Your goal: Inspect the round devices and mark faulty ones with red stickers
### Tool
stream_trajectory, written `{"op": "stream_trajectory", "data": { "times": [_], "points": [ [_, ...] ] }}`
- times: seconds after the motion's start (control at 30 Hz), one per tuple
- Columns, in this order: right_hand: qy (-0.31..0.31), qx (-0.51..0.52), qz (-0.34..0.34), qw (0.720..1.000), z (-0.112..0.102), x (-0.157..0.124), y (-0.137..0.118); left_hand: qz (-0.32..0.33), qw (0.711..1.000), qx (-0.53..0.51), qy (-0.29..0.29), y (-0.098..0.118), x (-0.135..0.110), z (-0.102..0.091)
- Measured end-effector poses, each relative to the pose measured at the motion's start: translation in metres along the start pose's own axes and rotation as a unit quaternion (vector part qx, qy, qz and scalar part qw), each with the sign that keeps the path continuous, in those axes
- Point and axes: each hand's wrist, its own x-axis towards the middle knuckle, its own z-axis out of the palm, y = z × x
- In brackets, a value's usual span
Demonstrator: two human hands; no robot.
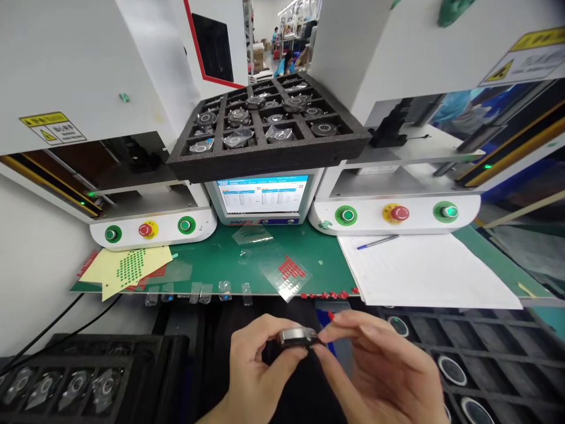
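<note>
My left hand (pixel 260 359) grips a watch case (pixel 296 337) between thumb and fingers, its silvery side edge turned toward me. At the right end of the case, my right hand (pixel 375 365) closes thumb and fingertip on the edge. A small red piece (pixel 331 316) sticks to a fingertip of the right hand. Just beyond the hands, a clear sheet with red stickers (pixel 291 268) lies on the green bench mat (pixel 212 253). Loose red bits (pixel 331 294) line the mat's front edge. The face of the watch case is hidden.
A black foam tray (pixel 265 154) of watch parts rests above a monitor (pixel 263 197), between two white press machines with buttons. Paper sheets (pixel 424 271) and a pen (pixel 377 242) lie right. Foam trays with round parts stand low left (pixel 145 377) and right (pixel 498 359).
</note>
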Motion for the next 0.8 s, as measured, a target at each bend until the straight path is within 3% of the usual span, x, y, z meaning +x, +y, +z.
{"op": "stream_trajectory", "data": {
  "times": [0.13, 0.3, 0.5, 0.57, 0.67, 0.8],
  "points": [
    [-0.010, 0.024, -0.013, 1.000, 0.003, 0.004, -0.001, 0.093, 0.992, 0.083, -0.025, -0.004, -0.001, -0.006],
    [-0.026, 0.035, -0.008, 0.999, 0.003, 0.006, -0.003, 0.138, 0.984, 0.105, -0.032, -0.003, 0.001, -0.012],
    [-0.239, 0.095, 0.079, 0.963, -0.024, 0.015, 0.002, 0.172, 0.975, 0.107, -0.094, 0.002, 0.006, -0.019],
    [-0.270, 0.104, 0.089, 0.953, -0.029, 0.018, 0.004, 0.162, 0.976, 0.102, -0.104, 0.003, 0.007, -0.020],
    [-0.256, 0.110, 0.083, 0.957, -0.026, 0.020, 0.005, 0.135, 0.980, 0.095, -0.108, 0.004, 0.009, -0.022],
    [-0.147, 0.089, 0.050, 0.984, -0.011, 0.016, 0.005, 0.135, 0.982, 0.101, -0.081, 0.005, 0.011, -0.021]
  ]
}}
